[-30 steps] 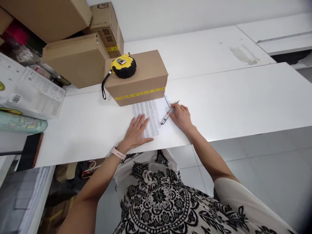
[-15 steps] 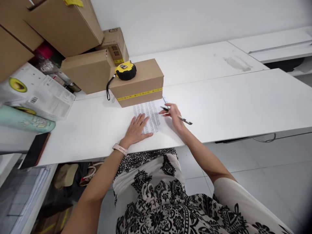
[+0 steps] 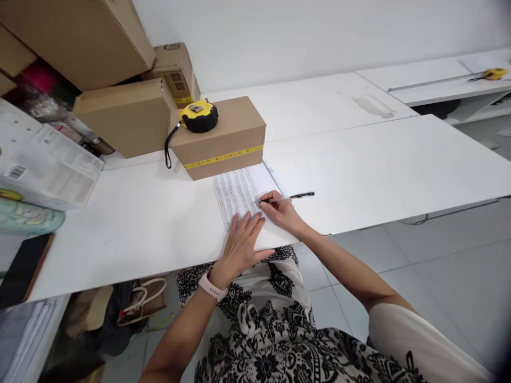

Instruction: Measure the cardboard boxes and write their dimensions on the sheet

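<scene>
A sheet of paper covered in columns of small print lies on the white table, its far edge close against a cardboard box. Flat on the sheet's near edge rests my left hand, fingers spread. My right hand grips a pen whose tip is at the paper's right side, by the last printed column; whether it touches I cannot tell. A blue-edged strip shows along the sheet's right edge. On top of the box sits a yellow and black tape measure with a black strap hanging down.
More cardboard boxes are stacked at the back left. A white carton, a mint-green bottle and a dark flat object stand along the left. Another tape measure lies far right on a shelf. Bags sit under the table.
My right hand has come down nearer the paper, and the pen has turned, its tip now at the print. My left hand has slid to the sheet's near edge. The view has shifted.
</scene>
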Motion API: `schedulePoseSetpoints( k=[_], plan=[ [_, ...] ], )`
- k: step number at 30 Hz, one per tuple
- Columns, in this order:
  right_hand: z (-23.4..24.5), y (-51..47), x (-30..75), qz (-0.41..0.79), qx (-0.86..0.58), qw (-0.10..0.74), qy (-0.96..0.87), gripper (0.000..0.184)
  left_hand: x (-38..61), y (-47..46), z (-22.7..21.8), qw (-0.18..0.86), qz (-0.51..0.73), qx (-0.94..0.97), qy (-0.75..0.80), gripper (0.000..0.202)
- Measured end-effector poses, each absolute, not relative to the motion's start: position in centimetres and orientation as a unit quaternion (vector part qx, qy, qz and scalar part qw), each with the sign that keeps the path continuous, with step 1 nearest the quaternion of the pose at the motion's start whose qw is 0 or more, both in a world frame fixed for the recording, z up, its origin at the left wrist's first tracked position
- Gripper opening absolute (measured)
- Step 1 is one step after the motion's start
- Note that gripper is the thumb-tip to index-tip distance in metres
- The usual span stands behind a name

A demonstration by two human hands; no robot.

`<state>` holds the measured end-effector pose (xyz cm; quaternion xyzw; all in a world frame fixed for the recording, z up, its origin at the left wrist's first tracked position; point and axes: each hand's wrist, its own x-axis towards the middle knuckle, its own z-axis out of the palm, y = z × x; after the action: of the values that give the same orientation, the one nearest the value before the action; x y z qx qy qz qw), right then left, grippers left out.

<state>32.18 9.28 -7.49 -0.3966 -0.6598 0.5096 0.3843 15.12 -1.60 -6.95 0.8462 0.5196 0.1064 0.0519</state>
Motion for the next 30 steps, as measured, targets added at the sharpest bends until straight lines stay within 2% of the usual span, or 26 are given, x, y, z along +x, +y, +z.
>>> schedulePoseSetpoints(
  k=[3, 8, 12, 18, 30],
  plan=[
    [-8.1, 9.2, 31.9, 0.492, -0.409, 0.408, -0.651, 0.027, 16.5, -1.8, -6.5, 0.022, 0.072, 0.839, 0.539, 0.095],
    [-6.7, 8.8, 31.6, 0.406, -0.466, 0.38, -0.688, 0.019, 18.1, -2.2, -6.2, -0.011, 0.052, 0.818, 0.572, 0.082],
    [-6.1, 8.7, 31.5, 0.407, -0.444, 0.379, -0.703, 0.011, 18.2, -2.4, -6.4, -0.017, 0.054, 0.814, 0.577, 0.084],
    [-6.8, 9.3, 31.4, 0.439, -0.454, 0.383, -0.674, 0.026, 18.1, -2.5, -6.9, -0.016, 0.051, 0.813, 0.58, 0.091],
    [-6.6, 9.4, 31.5, 0.407, -0.465, 0.344, -0.707, 0.023, 18.2, -2.4, -7.0, -0.013, 0.067, 0.813, 0.578, 0.098]
  ],
)
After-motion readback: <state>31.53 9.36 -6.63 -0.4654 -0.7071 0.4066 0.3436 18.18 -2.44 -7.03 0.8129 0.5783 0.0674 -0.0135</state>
